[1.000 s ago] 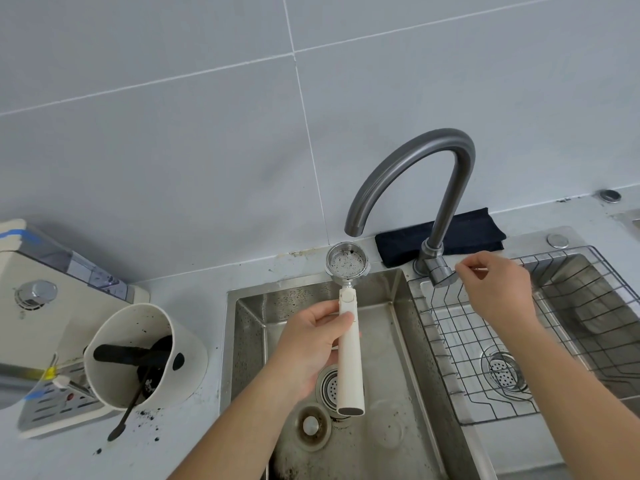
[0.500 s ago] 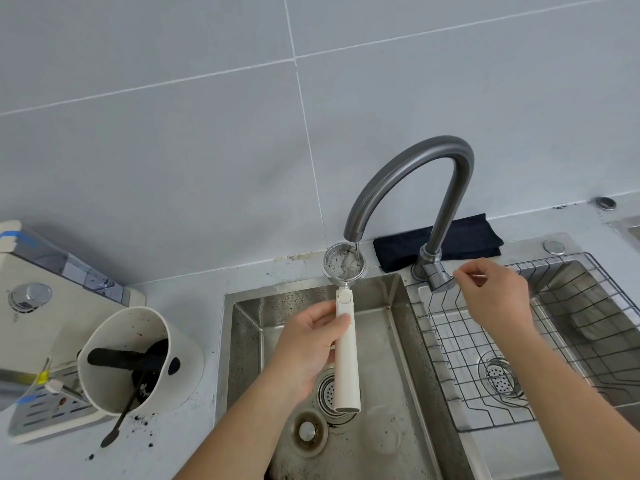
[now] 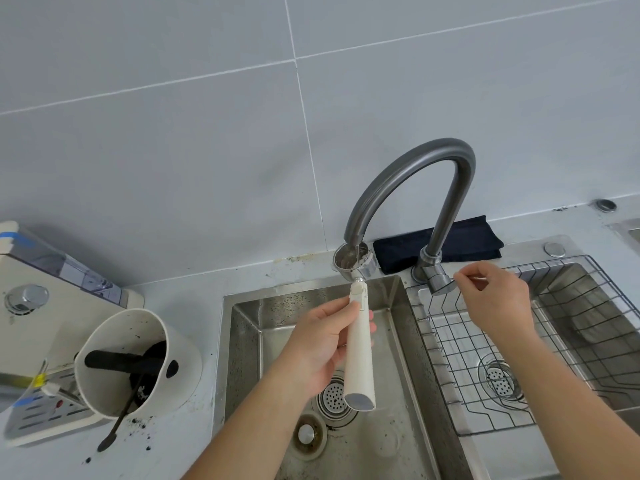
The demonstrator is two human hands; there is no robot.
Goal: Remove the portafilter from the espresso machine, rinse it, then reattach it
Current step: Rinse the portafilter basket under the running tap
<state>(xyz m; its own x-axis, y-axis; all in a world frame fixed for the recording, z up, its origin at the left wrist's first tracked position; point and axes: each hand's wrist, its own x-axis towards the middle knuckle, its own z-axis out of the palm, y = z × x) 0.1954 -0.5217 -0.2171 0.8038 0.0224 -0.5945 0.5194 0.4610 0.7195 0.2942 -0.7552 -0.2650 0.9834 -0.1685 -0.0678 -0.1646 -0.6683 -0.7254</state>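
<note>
My left hand (image 3: pixel 320 344) grips the cream handle of the portafilter (image 3: pixel 360 355) over the left sink basin (image 3: pixel 249 341). Its metal basket (image 3: pixel 353 263) sits right under the spout of the grey arched faucet (image 3: pixel 408 174), and a thin stream of water runs into it. My right hand (image 3: pixel 495 299) pinches the thin faucet lever beside the faucet base (image 3: pixel 433 275). The cream espresso machine (image 3: pixel 31 306) stands at the far left, partly cut off by the frame edge.
A white knock-out cup (image 3: pixel 138 362) with a black bar and a brush stands by the machine, with coffee grounds scattered on the counter. A wire rack (image 3: pixel 485 368) lies in the right basin. A dark folded cloth (image 3: pixel 467 237) lies behind the faucet.
Water has started to run from the spout. My left hand has moved the basket up under the spout, and the basket now holds water. My right hand stays on the lever.
</note>
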